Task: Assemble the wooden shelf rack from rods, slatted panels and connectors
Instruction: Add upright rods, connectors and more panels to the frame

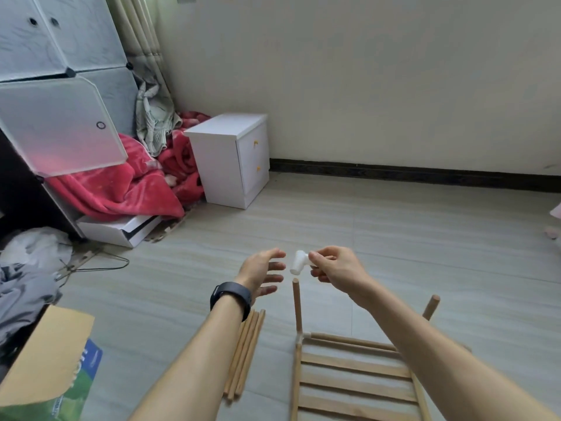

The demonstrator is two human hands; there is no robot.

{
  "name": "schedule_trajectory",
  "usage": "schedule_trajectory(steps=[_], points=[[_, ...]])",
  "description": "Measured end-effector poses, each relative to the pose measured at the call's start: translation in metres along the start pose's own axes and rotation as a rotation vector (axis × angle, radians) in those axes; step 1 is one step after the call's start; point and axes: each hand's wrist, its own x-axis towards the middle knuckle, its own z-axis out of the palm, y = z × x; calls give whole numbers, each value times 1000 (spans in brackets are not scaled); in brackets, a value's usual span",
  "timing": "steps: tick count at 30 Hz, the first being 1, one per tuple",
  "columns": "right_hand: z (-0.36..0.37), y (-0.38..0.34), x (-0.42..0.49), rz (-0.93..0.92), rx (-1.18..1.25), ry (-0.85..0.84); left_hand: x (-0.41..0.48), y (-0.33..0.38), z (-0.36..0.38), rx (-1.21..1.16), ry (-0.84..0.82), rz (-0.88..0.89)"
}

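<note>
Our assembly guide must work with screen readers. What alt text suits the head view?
A person's right hand pinches a white connector just above the top of an upright wooden rod rising from a slatted panel, while the open left hand hovers beside it. Loose rods lie on the floor to the left.

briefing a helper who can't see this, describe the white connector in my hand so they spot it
From the slatted panel, follow the upright rod at its far-left corner to the tip. Just above, the right hand pinches the white connector, the only one in view not fitted.
</note>
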Motion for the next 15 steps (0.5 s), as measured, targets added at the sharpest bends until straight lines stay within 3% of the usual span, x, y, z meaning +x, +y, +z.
schedule_trajectory(steps=[4,15], points=[[11,27,38,66,11,22,33,-33,-1,1,62,-44],[37,69,95,123,-180,-12,86,-60,15,-63,-67,-184]])
